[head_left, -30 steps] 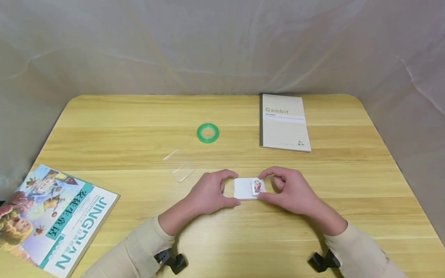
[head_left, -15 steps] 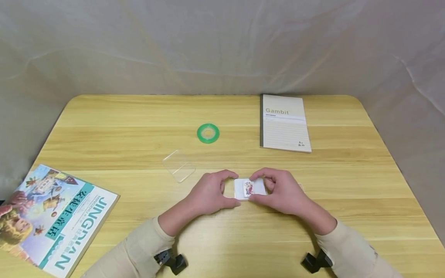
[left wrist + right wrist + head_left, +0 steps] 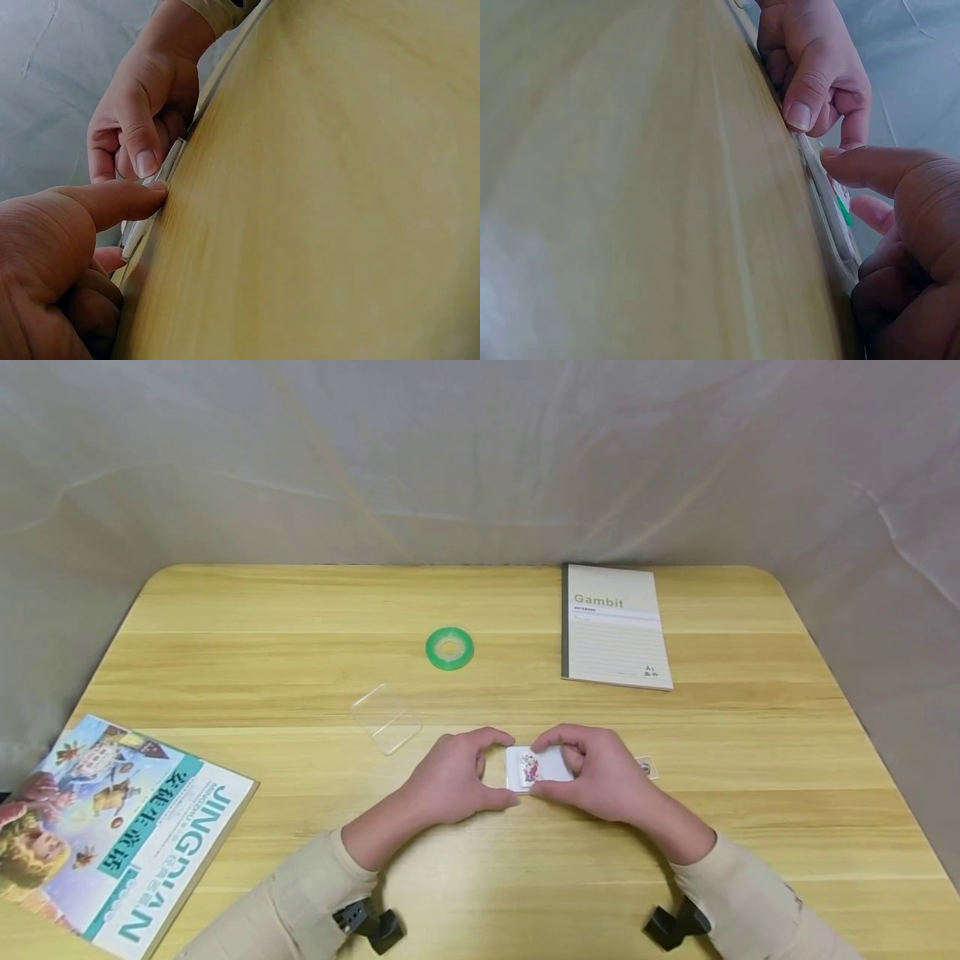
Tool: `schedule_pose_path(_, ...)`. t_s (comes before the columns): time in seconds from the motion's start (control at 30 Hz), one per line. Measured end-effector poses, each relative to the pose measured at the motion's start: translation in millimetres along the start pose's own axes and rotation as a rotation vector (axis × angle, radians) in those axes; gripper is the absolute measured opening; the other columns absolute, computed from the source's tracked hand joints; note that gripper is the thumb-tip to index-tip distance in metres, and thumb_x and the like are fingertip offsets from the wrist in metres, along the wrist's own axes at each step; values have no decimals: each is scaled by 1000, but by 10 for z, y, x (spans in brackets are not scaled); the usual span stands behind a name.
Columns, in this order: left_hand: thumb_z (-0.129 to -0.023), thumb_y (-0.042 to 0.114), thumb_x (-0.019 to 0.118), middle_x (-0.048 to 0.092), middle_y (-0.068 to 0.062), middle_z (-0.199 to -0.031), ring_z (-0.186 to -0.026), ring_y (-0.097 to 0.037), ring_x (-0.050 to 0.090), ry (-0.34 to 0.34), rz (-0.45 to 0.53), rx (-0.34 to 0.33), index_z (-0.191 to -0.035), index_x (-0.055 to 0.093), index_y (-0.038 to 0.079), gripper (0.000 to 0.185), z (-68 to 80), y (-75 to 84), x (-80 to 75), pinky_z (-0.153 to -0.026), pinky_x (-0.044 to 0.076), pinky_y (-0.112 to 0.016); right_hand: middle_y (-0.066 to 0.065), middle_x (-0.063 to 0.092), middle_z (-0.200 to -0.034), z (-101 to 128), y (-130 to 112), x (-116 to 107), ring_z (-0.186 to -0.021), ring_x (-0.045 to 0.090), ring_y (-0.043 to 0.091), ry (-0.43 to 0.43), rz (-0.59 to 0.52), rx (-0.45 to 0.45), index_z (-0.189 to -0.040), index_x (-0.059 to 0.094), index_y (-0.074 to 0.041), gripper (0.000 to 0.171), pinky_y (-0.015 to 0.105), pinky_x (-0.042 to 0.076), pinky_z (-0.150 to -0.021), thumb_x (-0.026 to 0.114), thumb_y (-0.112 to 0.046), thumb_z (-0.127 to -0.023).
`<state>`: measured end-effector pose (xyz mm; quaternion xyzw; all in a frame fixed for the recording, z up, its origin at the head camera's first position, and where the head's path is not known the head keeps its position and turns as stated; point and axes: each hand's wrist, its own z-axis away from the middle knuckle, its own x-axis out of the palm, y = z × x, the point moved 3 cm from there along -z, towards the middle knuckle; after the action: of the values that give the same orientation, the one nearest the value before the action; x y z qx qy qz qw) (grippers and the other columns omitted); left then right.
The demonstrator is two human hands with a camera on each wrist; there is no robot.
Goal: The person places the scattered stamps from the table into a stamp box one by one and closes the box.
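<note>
A small white case (image 3: 551,764) lies flat on the wooden table (image 3: 300,652), with a little picture card (image 3: 530,768) on top of it. My left hand (image 3: 480,777) holds the case's left end between thumb and forefinger. My right hand (image 3: 577,768) reaches over the right part of the case, thumb and forefinger pinching at the picture card. In the left wrist view my left thumb (image 3: 112,202) presses the case's edge (image 3: 171,159). In the right wrist view my right thumb (image 3: 870,169) meets that edge (image 3: 821,187) too.
A clear plastic lid (image 3: 386,717) lies left of my hands and a tiny sticker (image 3: 647,767) just right of them. Farther back are a green tape ring (image 3: 448,648) and a Gambit notebook (image 3: 613,625). A colourful book (image 3: 105,831) overhangs the front left.
My right hand has slid left along the case, taking the picture card from the right end toward the left. That uncovered the tiny sticker on the table. The left hand stayed put.
</note>
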<state>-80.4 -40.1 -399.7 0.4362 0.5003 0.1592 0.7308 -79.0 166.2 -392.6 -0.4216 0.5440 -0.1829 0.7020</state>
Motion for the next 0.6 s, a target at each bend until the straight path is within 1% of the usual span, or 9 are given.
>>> schedule_pose_path(0.2,-71,26,92,46,4,-59,-52,-8,40,-1,-4,0,-125,65,10,63,-4,0,-1,-47,33,-26,-10,22,-58,-10,1,5,-57,25,7,2,5,6,-102,73,-16,40,24,32,-53,94,-18,-69)
schedule_pose_path(0.47,-71,28,92,47,4,-59,-52,-8,40,-6,-13,-6,-126,65,10,64,-3,-4,2,-47,33,-26,-9,22,-57,-15,1,8,-55,23,7,-10,19,29,-103,73,-16,40,24,28,-51,94,-19,-69)
schedule_pose_path(0.6,-70,27,92,47,4,-60,-52,-8,40,-5,-12,-6,-126,65,10,64,-2,-5,3,-47,33,-26,-9,22,-58,-17,1,10,-55,23,7,-15,17,30,-104,72,-15,40,24,27,-51,93,-19,-70)
